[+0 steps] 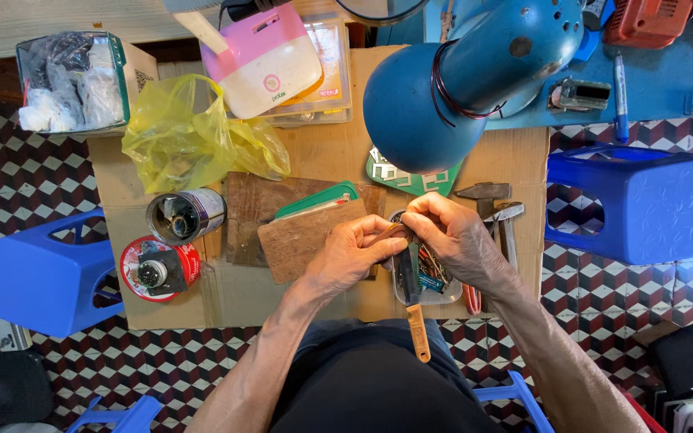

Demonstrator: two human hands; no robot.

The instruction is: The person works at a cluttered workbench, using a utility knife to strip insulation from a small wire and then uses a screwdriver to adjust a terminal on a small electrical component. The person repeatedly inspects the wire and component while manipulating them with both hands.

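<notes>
My left hand [354,248] is curled nearly closed, thumb and forefinger pinching a small dark part at their tips; what the part is, too small to tell. My right hand [451,232] is bent over from the other side, fingers closed down onto the same spot, fingertips of both hands touching. Between them, running down toward me, a long tool with a dark metal shaft and an orange-yellow handle [415,313]; upper end hidden in my fingers, handle hanging free below. Which hand actually carries it, cannot tell.

Directly under my hands, a small clear plastic tray of mixed bits and wires [433,285]. Just left of my left hand, a flat brown wooden board [302,236], tilted, lying over a green-edged flat piece [318,200]. Just right of my right hand, a metal hammer with a wooden handle [495,204].

All on a sheet of brown cardboard [234,293]. Further left, a shiny metal can on its side [186,215] and a red round tin with a dark part in it [158,269]. Above my hands, a big blue metal lamp shade [435,104], close overhead. Blue plastic stools flank the sheet, one far left [46,277], one far right [643,204]. Bare cardboard near the bottom left edge is the open room.
</notes>
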